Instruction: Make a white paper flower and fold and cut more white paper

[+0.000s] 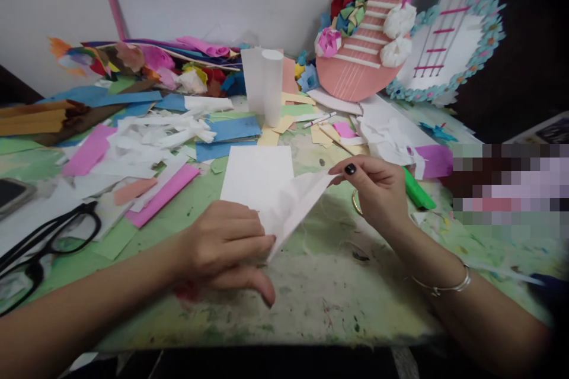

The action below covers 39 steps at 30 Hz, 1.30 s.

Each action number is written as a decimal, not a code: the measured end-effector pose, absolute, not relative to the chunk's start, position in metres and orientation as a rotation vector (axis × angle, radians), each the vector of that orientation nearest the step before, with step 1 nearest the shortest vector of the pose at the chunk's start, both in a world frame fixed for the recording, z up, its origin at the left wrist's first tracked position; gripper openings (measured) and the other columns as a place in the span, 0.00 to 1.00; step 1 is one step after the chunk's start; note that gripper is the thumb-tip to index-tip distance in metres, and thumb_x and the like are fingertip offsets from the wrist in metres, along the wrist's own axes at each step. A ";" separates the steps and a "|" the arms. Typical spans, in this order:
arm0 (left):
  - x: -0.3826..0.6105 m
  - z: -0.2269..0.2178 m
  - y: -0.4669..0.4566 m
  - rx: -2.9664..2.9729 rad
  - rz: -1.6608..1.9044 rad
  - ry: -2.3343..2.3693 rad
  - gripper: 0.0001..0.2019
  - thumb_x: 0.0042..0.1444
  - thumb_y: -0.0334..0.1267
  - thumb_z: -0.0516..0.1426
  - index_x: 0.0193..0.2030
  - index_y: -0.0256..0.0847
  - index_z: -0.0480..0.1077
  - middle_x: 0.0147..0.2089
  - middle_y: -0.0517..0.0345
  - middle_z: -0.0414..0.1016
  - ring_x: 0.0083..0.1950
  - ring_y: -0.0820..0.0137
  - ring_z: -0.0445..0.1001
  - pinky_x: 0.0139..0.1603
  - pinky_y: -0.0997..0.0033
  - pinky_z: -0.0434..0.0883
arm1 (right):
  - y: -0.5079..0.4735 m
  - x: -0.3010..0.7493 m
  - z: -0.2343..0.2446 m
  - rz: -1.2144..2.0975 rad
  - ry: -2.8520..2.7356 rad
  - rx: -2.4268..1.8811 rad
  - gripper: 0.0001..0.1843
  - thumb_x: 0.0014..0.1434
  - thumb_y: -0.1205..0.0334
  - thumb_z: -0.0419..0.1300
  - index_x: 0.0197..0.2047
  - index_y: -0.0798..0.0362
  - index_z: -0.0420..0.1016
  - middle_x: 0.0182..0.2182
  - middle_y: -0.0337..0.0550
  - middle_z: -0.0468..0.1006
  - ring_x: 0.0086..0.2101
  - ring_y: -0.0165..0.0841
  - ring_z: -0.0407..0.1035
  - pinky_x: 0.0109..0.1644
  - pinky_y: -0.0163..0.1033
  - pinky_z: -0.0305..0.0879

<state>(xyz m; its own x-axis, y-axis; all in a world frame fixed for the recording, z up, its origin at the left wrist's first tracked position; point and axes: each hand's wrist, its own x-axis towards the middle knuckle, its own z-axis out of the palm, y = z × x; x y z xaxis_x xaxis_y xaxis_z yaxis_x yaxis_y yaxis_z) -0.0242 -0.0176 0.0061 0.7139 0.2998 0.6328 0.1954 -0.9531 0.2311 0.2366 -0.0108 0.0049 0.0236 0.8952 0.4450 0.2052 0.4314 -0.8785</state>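
My right hand [376, 192] pinches the upper right end of a thin white crepe paper strip [302, 204] between thumb and fingers. A gold-coloured loop [357, 202] shows just below those fingers; what it belongs to is hidden. My left hand [231, 246] is at the strip's lower left end, its index fingertip against the paper's edge and its thumb stretched well apart. The strip slants between my hands, above the table. Behind it lies a flat white rectangular sheet [258, 174], partly covered by the strip and my left hand.
Black glasses [66, 237] and a dark phone-like device [13, 195] lie left. White paper scraps [155, 142] and blue pieces [231, 130] cover the back. A white paper roll [272, 89] stands upright. Paper instruments, one pink [355, 74], lean behind. A green roll [418, 188] lies right.
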 end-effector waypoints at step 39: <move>-0.006 0.072 0.107 1.448 1.035 1.110 0.11 0.40 0.38 0.68 0.31 0.36 0.79 0.28 0.51 0.79 0.24 0.69 0.75 0.21 0.75 0.67 | 0.007 0.305 0.018 0.527 -2.180 -2.356 0.25 0.43 0.67 0.60 0.47 0.51 0.66 0.29 0.43 0.76 0.30 0.38 0.69 0.27 0.35 0.50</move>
